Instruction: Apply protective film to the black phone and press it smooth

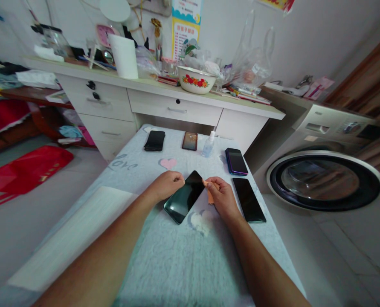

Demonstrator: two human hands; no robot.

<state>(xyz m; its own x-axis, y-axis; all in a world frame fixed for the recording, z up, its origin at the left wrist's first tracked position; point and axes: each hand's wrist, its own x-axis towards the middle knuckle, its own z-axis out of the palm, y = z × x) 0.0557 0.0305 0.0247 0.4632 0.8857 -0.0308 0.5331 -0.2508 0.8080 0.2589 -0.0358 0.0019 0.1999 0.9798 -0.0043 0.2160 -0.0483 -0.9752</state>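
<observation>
A dark-screened smartphone is slanted in front of me, between my two hands. My left hand is closed at its left edge, with fingers curled and thumb against the side. On the other side my right hand pinches a small orange cloth, a corner of which reaches the phone's right edge. Part of the cloth is hidden behind the fingers. Close by on the right lies another black smartphone.
Farther back on the cloth-covered table are a dark phone, a brownish phone, a clear spray bottle and a purple-edged phone. A white desk stands behind; a washing machine is at right.
</observation>
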